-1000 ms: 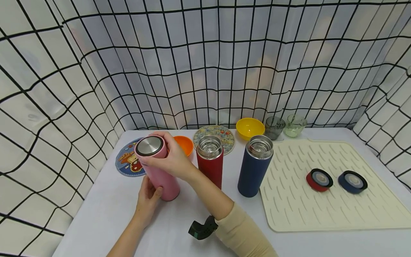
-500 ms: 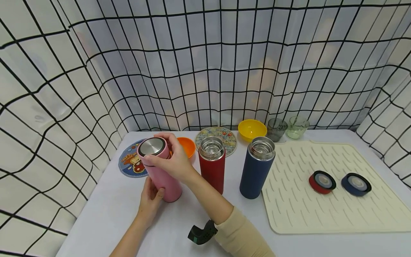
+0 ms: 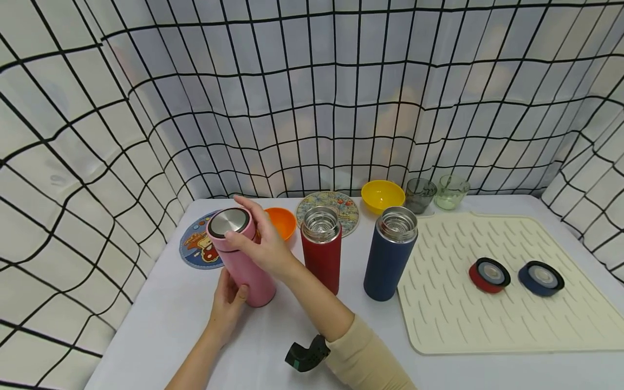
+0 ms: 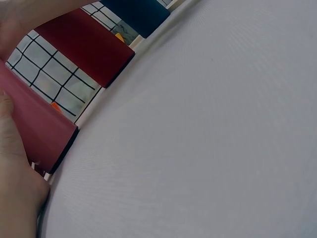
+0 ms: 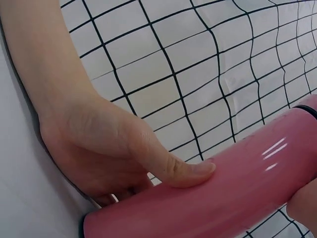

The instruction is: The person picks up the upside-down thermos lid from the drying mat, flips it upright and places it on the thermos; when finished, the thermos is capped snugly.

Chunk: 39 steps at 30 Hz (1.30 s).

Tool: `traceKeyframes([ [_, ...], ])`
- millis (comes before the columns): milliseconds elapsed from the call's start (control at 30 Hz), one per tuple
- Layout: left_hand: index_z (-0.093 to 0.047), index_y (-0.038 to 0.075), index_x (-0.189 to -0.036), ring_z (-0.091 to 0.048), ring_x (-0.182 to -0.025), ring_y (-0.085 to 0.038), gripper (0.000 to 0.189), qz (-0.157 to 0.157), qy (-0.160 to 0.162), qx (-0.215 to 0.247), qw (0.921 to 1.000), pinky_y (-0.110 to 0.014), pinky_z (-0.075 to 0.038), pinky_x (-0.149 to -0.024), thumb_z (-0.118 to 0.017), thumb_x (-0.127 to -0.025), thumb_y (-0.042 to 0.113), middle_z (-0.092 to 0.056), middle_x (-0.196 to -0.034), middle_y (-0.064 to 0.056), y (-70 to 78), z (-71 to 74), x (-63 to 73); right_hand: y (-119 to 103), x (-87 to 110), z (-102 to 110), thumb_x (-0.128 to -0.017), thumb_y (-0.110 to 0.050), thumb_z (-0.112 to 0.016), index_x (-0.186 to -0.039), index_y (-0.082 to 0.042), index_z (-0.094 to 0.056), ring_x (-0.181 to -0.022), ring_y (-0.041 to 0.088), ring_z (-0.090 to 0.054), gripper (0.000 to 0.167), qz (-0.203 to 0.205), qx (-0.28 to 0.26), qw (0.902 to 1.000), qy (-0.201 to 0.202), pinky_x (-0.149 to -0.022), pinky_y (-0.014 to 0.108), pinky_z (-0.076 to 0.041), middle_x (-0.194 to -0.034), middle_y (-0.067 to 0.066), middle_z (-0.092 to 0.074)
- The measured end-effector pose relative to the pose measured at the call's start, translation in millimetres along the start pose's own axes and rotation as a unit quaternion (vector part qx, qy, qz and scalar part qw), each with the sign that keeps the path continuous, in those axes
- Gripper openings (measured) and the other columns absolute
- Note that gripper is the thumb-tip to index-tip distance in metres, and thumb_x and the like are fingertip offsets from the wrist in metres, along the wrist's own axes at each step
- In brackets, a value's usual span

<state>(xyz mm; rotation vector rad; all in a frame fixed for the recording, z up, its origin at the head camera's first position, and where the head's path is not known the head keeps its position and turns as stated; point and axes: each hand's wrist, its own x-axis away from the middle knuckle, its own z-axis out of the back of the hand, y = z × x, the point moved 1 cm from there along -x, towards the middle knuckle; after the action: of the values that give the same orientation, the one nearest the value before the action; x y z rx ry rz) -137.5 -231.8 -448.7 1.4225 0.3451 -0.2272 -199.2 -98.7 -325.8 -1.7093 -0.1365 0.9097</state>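
Observation:
A pink thermos [image 3: 246, 273] with a steel-topped lid [image 3: 229, 221] stands at the left of the table in the head view. Low on its body, my left hand [image 3: 226, 306] grips it, the thumb lying along the side in the right wrist view. My right hand [image 3: 267, 242] is spread around the lid. Its index finger stands off above the far rim, and the thumb tip overlaps the near edge; the other fingers are hidden behind the thermos. Beside it stand a red thermos [image 3: 322, 254] and a blue thermos [image 3: 387, 260], both lidless with steel mouths showing.
A cream drying mat [image 3: 453, 319] at the right carries a red lid [image 3: 489, 275] and a blue lid [image 3: 541, 278]. Behind are an orange bowl [image 3: 281, 221], a yellow bowl [image 3: 383, 196], two glasses [image 3: 420, 195] and two round coasters [image 3: 195, 238]. Black netting [image 3: 333, 108] surrounds the table.
My right hand's index finger and thumb have lifted off the lid's sides and spread apart. The left hand keeps its grip low on the pink thermos.

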Motion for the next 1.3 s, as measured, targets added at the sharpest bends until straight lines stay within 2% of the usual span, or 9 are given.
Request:
traceKeyframes([
  [133, -0.025, 0.01, -0.14, -0.047, -0.111, -0.01, 0.049, -0.016, -0.009, -0.005, 0.9998, -0.015, -0.037, -0.093, -0.045, -0.096, 0.01, -0.047, -0.123, 0.002, -0.4, -0.6, -1.3, -2.2, -0.8, 2.8, -0.09, -0.009, -0.048, -0.14, -0.005, -0.03, -0.118, 0.011, -0.042, 0.053, 0.002, -0.009, 0.9996, -0.027, -0.101, 0.028, -0.034, -0.138, 0.009, -0.037],
  [267, -0.025, 0.009, -0.14, -0.047, -0.112, -0.01, 0.048, -0.027, -0.015, -0.002, 0.9995, -0.015, -0.037, -0.093, -0.045, -0.096, 0.012, -0.046, -0.124, 0.002, -0.2, -1.0, -2.4, -4.6, -0.8, 3.0, -0.086, 0.0, -0.055, -0.133, -0.004, -0.036, -0.107, 0.011, -0.048, 0.051, 0.007, -0.014, 0.9998, -0.008, -0.095, 0.031, -0.041, -0.124, 0.014, -0.045],
  [400, -0.027, 0.008, -0.139, -0.047, -0.112, -0.009, 0.048, -0.035, -0.018, -0.001, 0.9992, -0.015, -0.036, -0.093, -0.046, -0.096, 0.013, -0.046, -0.124, 0.003, 0.2, -1.6, -3.0, -3.4, 1.5, 1.4, -0.084, -0.005, -0.06, -0.135, -0.014, -0.034, -0.107, 0.007, -0.046, 0.058, -0.014, 0.017, 0.9996, 0.016, -0.092, 0.028, -0.043, -0.121, 0.005, -0.044],
  [500, -0.027, 0.009, -0.139, -0.047, -0.111, -0.01, 0.047, -0.036, -0.019, -0.001, 0.9992, -0.015, -0.037, -0.093, -0.046, -0.096, 0.013, -0.047, -0.124, 0.003, 0.2, -2.0, -2.9, -2.3, 3.2, 1.6, -0.087, -0.013, -0.057, -0.141, -0.02, -0.03, -0.112, 0.006, -0.043, 0.061, -0.031, 0.027, 0.9992, 0.004, -0.094, 0.026, -0.04, -0.126, -0.002, -0.039],
  [700, -0.027, 0.01, -0.139, -0.047, -0.112, -0.011, 0.047, -0.03, -0.021, -0.001, 0.9993, -0.016, -0.037, -0.093, -0.045, -0.096, 0.012, -0.047, -0.124, 0.001, 1.0, -3.1, -3.1, -3.5, 2.6, 5.9, -0.088, -0.006, -0.053, -0.137, -0.008, -0.033, -0.111, 0.009, -0.046, 0.053, -0.006, 0.012, 0.9996, -0.026, -0.097, 0.029, -0.039, -0.129, 0.012, -0.043],
  [900, -0.03, 0.008, -0.138, -0.048, -0.111, -0.01, 0.047, -0.062, -0.02, 0.018, 0.9977, -0.016, -0.036, -0.093, -0.049, -0.095, 0.013, -0.048, -0.123, 0.001, -0.9, -3.9, -2.1, -2.1, 3.6, 0.4, -0.08, -0.002, -0.065, -0.127, -0.011, -0.039, -0.104, 0.009, -0.05, 0.055, -0.013, 0.013, 0.9991, 0.038, -0.087, 0.028, -0.047, -0.118, 0.004, -0.049],
  [1000, -0.032, 0.008, -0.136, -0.048, -0.11, -0.01, 0.046, -0.065, -0.016, 0.023, 0.9975, -0.016, -0.036, -0.093, -0.05, -0.094, 0.013, -0.049, -0.122, 0.002, -1.5, -3.1, -0.8, -1.0, 4.3, -2.2, -0.079, -0.009, -0.069, -0.129, -0.017, -0.04, -0.105, 0.007, -0.045, 0.058, -0.034, 0.047, 0.997, 0.052, -0.084, 0.025, -0.048, -0.116, -0.003, -0.045],
  [1133, -0.032, 0.009, -0.135, -0.049, -0.108, -0.009, 0.045, -0.059, -0.011, 0.015, 0.9981, -0.015, -0.037, -0.092, -0.049, -0.094, 0.012, -0.05, -0.119, 0.002, -1.6, -1.8, 0.3, -0.4, 5.7, -0.8, -0.087, -0.02, -0.058, -0.138, -0.021, -0.035, -0.112, 0.005, -0.035, 0.057, -0.045, 0.082, 0.9955, 0.019, -0.091, 0.024, -0.04, -0.121, -0.004, -0.037],
  [1300, -0.03, 0.009, -0.138, -0.05, -0.107, -0.009, 0.047, -0.045, -0.012, 0.003, 0.9989, -0.015, -0.038, -0.091, -0.048, -0.094, 0.01, -0.05, -0.119, 0.003, 0.8, -1.1, 0.4, -1.0, 5.4, 1.8, -0.089, -0.014, -0.051, -0.138, -0.01, -0.034, -0.116, 0.008, -0.04, 0.052, -0.016, 0.033, 0.9993, -0.007, -0.098, 0.027, -0.037, -0.13, 0.006, -0.042],
])
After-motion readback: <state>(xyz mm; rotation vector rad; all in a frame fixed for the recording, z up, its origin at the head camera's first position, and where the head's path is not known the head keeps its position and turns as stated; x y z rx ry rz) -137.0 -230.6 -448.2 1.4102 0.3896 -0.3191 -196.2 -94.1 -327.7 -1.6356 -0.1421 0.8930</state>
